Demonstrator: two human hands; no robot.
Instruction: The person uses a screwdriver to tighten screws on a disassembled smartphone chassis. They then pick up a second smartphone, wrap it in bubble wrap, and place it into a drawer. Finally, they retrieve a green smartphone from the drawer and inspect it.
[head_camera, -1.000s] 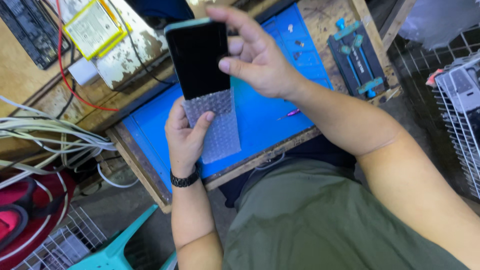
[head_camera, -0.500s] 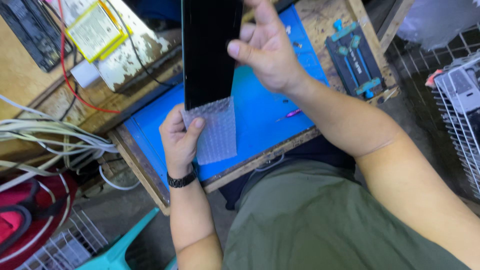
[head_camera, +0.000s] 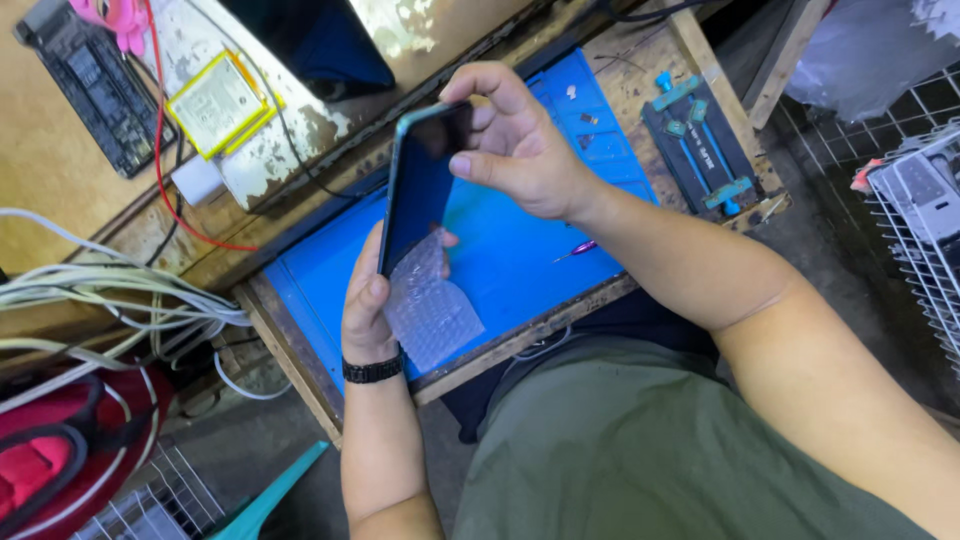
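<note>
Phone (head_camera: 420, 185) now sits tilted, dark glass face turned partly edge-on to the head camera; half a second ago it stood tall and flat-on, filling the upper frame, and a second ago it showed as a shorter upright slab. So the phone is being turned over in the air, not set down. Right hand (head_camera: 520, 150) grasps its upper end, thumb on the near face, fingers curled over the top edge. Left hand (head_camera: 372, 300) grasps the lower end from below, and the same grip pinches a sheet of bubble wrap (head_camera: 432, 312) against the phone's bottom; the sheet hangs loose under it, as it did in both earlier views. Black band on the left wrist. The phone is held above the blue work mat (head_camera: 520, 255), clear of it, over the worn wooden tabletop (head_camera: 640, 70). My reading: the rotation brings a side edge and the back toward view, which suits an inspection of the body; the wrap is neither off nor folded around it, so no progress there. On the mat, a small purple-handled tool (head_camera: 577, 250) lies to the right, untouched. A blue-jawed holding jig (head_camera: 700, 140) sits at the tabletop's far right. Yellow-edged battery pack (head_camera: 218, 102) and a bundle of white cables (head_camera: 110, 295) lie to the left, well apart from the hands.
</note>
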